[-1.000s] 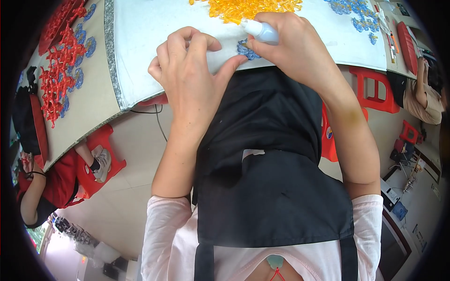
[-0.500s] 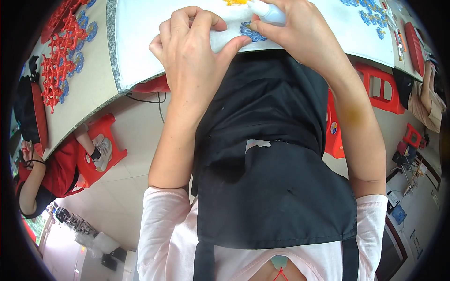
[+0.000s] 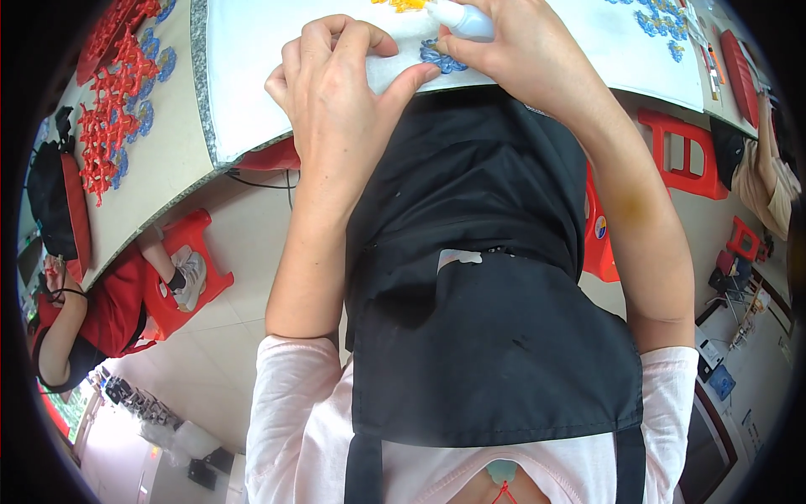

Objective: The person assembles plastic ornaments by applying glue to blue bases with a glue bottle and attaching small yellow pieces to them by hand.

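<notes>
My right hand (image 3: 533,55) grips a white squeeze bottle (image 3: 472,22) that lies tilted in it, its narrow end to the left. Just below the bottle, a small blue flower-shaped piece (image 3: 442,57) rests on the white cloth (image 3: 252,76) near the front edge, close to my right thumb. My left hand (image 3: 336,92) hovers over the cloth to the left of that piece. Its fingers curve, with the thumb spread apart and pointing at the blue piece; nothing shows between them. Several yellow-orange pieces (image 3: 405,4) lie beyond the bottle, cut off by the upper edge.
Red lattice-like pieces (image 3: 109,126) and more blue ones (image 3: 144,118) lie on the table at left. Further blue pieces (image 3: 663,21) sit at far right, beside pens (image 3: 714,67). Red stools (image 3: 684,151) stand around. Another person's arm (image 3: 63,336) is at lower left.
My right hand and the bottle have shifted slightly left, and the blue and yellow pieces also appear a little further left. My left hand keeps nearly the same pose.
</notes>
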The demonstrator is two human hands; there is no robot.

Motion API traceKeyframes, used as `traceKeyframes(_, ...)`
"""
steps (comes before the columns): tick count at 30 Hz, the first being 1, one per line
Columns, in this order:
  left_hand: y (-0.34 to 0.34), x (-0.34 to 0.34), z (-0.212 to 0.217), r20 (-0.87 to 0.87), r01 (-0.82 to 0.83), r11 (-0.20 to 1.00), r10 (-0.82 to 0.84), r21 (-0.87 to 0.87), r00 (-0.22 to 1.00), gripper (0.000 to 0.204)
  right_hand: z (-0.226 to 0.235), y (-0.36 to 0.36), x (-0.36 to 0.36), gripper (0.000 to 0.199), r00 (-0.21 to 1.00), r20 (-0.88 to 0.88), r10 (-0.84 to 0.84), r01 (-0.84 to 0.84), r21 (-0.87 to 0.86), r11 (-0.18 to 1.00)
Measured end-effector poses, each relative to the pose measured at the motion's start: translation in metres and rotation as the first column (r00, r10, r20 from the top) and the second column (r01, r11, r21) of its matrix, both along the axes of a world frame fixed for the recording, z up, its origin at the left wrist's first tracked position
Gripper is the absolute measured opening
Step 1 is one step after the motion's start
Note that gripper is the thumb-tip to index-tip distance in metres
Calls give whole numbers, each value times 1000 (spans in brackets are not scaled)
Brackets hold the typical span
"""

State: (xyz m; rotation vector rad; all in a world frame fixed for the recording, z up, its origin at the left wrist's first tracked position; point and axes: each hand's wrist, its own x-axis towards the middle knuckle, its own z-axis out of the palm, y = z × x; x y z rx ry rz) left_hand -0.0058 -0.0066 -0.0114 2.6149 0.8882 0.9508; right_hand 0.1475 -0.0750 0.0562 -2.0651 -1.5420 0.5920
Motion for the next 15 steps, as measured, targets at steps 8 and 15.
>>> traceKeyframes(8, 2, -1, -1, 7, 25, 1000, -25, 8, 1000, 39, 2, -2, -2, 26, 998, 54, 14, -14, -7, 1000)
traceKeyframes(15, 2, -2, 7, -20, 37, 999, -38, -7, 999, 39, 3, -9, 5, 29, 986, -149, -78, 82, 24, 996)
